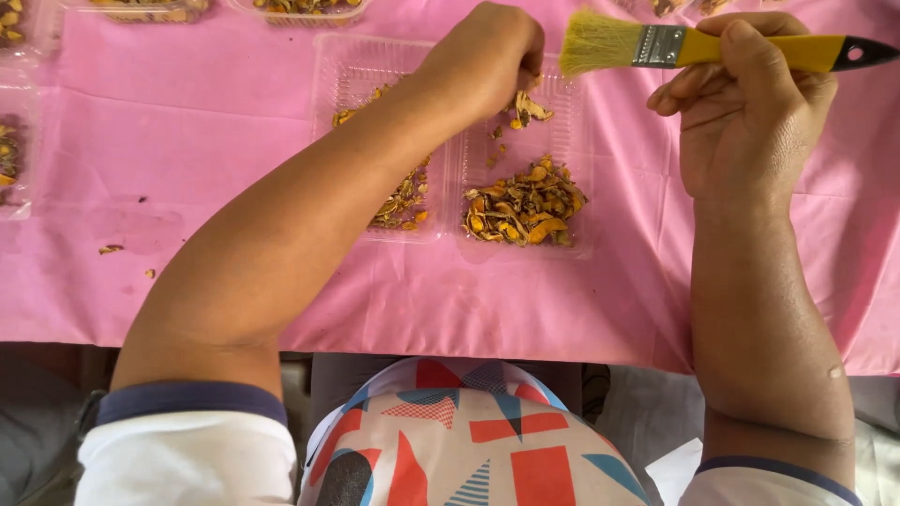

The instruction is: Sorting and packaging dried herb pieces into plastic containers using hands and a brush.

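The left hand (pixel 483 56) is bunched, fingertips pinching 1 dried orange-brown piece (pixel 530 109) just above the right half of a clear plastic tray (pixel 572 141). The right hand (pixel 750 103) is closed around the yellow handle of a paintbrush (pixel 694 47), held level with its pale bristles pointing at the pinched piece, close but apparently not touching.

To brush well, I judge the piece should stay over the tray, with light strokes so crumbs fall inside.

A heap of dried slices (pixel 525 206) lies in the tray's right half; the left forearm hides much of the left half. More trays (pixel 300 9) line the pink table (pixel 187 141), and a few crumbs (pixel 111 249) sit loose on it.
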